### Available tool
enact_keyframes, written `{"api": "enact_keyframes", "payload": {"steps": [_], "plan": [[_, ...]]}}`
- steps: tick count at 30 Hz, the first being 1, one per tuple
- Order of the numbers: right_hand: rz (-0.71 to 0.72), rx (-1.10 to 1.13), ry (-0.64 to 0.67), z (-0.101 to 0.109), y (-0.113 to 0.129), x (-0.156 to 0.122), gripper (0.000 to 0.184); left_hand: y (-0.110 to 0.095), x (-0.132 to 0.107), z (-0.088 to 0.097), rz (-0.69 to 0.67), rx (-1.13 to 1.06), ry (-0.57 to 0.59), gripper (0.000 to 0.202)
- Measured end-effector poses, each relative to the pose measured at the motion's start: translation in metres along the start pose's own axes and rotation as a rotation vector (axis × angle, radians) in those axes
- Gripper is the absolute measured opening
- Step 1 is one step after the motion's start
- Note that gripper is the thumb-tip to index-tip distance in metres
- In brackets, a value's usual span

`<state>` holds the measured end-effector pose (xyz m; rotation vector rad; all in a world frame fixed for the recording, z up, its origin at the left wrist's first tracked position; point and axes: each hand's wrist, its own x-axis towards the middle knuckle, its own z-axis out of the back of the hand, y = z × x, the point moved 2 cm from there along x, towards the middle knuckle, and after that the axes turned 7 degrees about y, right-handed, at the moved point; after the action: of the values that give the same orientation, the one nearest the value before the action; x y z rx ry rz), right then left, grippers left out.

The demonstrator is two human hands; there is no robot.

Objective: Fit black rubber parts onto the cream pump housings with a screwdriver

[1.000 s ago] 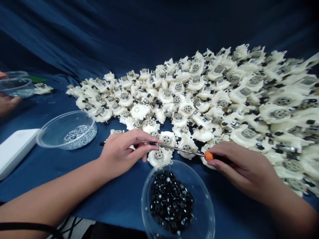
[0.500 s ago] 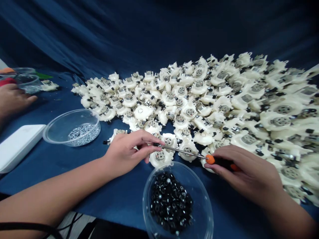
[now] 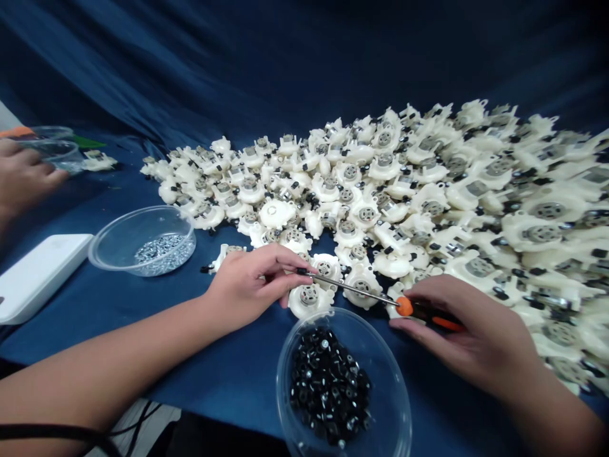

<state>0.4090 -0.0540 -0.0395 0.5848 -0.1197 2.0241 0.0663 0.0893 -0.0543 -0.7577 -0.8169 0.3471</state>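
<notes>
My right hand [image 3: 469, 330] is closed round the orange and black handle of a screwdriver [image 3: 380, 297], whose metal shaft points left. My left hand [image 3: 252, 282] pinches at the screwdriver's tip, where a small black piece sits between thumb and forefinger. Both hands hover over cream plastic motor housings [image 3: 308, 298] at the near edge of a large pile [image 3: 428, 184]. A clear bowl of small black parts [image 3: 328, 384] stands just in front of my hands.
A clear bowl of small silver screws [image 3: 152, 244] sits to the left, beside a white flat box [image 3: 33, 273]. Another person's hand [image 3: 21, 178] rests at the far left by clear containers [image 3: 52, 152]. Blue cloth [image 3: 238, 76] covers the table and backdrop.
My hands and the screwdriver stay almost where they were; the view has shifted a little. The other person's hand at far left has drawn back towards its containers.
</notes>
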Motion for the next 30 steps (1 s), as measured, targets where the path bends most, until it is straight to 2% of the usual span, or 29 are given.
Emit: {"api": "enact_keyframes", "payload": {"steps": [4,9,15,21,24,28,30], "plan": [[0.004,0.005,-0.019,-0.0012,-0.0012,-0.0036,0.009,-0.0003,0.0008,0.0012,-0.003,-0.005,-0.006,0.011],[0.062,-0.017,-0.050,0.0022,0.0021,-0.0037,0.014,0.0020,0.0011,0.0002,0.010,-0.045,-0.002,0.011],[0.067,-0.019,-0.046,0.0066,0.0002,-0.0016,0.021,0.0046,0.0009,-0.0033,0.054,-0.157,0.003,0.009],[0.036,0.027,-0.006,0.0032,0.0009,-0.0002,0.014,0.0056,0.0018,-0.0026,0.036,-0.136,-0.002,0.010],[-0.005,0.025,-0.030,0.0008,0.0002,-0.0019,0.018,0.0047,0.0025,-0.0020,0.032,-0.127,-0.003,0.011],[0.012,0.001,-0.061,0.0010,0.0002,-0.0046,0.009,0.0016,0.0018,-0.0025,0.047,-0.145,-0.002,0.012],[0.023,0.006,-0.064,0.0022,0.0008,-0.0059,0.012,0.0000,0.0005,-0.0033,0.057,-0.168,-0.005,0.010]]}}
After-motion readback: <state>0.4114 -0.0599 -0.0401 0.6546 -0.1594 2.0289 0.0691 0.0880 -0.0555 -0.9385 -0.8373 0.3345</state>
